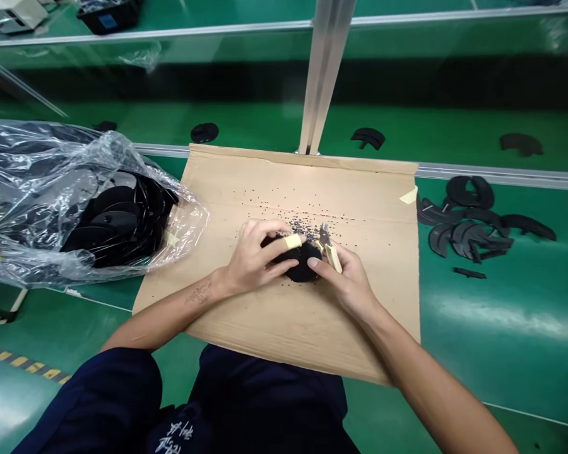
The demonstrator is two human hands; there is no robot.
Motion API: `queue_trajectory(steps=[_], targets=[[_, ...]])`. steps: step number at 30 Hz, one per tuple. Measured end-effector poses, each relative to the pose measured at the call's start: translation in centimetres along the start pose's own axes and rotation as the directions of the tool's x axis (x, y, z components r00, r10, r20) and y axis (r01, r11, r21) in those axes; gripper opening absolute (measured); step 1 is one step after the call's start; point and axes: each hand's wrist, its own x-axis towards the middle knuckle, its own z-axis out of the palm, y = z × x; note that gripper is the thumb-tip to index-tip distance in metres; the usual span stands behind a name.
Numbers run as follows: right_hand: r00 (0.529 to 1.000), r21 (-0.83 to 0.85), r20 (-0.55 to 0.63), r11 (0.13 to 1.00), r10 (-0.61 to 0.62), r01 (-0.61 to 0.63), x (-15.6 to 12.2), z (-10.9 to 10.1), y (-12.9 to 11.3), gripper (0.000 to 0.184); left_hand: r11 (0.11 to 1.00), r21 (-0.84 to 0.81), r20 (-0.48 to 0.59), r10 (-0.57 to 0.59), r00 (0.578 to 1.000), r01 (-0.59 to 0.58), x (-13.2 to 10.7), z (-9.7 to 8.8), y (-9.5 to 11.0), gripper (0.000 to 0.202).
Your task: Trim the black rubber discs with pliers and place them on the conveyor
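The disc (303,270) was held over the cardboard (246,321) on the counter (459,306) by the L grip (258,255), w/ pliers (332,253) clasped in the R grip (353,280) & its thumb laid on the disc, so the L grip was best kept clear of the cutting tips.

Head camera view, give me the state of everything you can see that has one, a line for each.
Left hand, closed on the black disc.
Right hand, holding the cutters, thumb on the black disc.
Black disc, held by both hands.
Cutters, in hand; open or shut unclear.
Black bits, scattered loose on the cardboard.
Cardboard, spread out, creased.
Plastic bag, crumpled, black parts inside.
Curved black pieces, loosely heaped.
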Motion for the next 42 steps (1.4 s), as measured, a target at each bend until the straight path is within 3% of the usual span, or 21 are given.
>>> queue_trajectory(steps=[3,5,9,13,16,21,27,33,42], targets=[[1.0,-0.057,-0.009,0.998,-0.014,0.014,0.0,0.2,-0.2,0.034,0.98,-0.063,0.134,-0.18,0.975,0.189,-0.1,-0.1,-0.3,0.049],[0.999,-0.091,-0.02,0.995,-0.028,0.026,0.0,0.3,-0.3,0.035,0.951,-0.122,0.217,-0.253,0.943,0.283,-0.2,-0.1,-0.4,0.043],[0.996,-0.133,-0.07,0.99,-0.047,0.037,0.0,0.3,-0.2,0.035,0.889,-0.218,0.229,-0.356,0.906,0.404,0.0,-0.6,-0.3,0.028],[0.99,-0.136,-0.121,0.989,-0.068,0.051,0.1,0.3,-0.1,0.037,0.769,-0.417,0.24,-0.421,0.875,0.485,0.4,-1.2,0.2,0.017],[0.99,-0.133,-0.112,0.989,-0.081,0.066,0.0,0.3,0.0,0.037,0.713,-0.489,0.231,-0.449,0.863,0.502,0.4,-1.2,0.3,0.015],[0.99,-0.175,-0.119,0.983,-0.081,0.059,-0.1,0.4,0.0,0.037,0.7,-0.521,0.188,-0.464,0.866,0.488,0.3,-1.2,0.1,0.019],[0.99,-0.206,-0.11,0.977,-0.085,0.061,-0.1,0.4,-0.2,0.04,0.775,-0.369,0.251,-0.447,0.858,0.512,-0.1,-0.8,0.1,0.027],[0.986,-0.26,-0.134,0.963,-0.104,0.066,-0.2,0.3,0.1,0.044,0.867,-0.23,0.134,-0.421,0.897,0.442,0.1,-0.8,0.2,0.019],[0.979,-0.264,-0.151,0.96,-0.135,0.092,-0.3,0.6,0.2,0.036,0.852,-0.303,0.099,-0.418,0.903,0.428,-0.2,-0.3,0.4,0.023]])
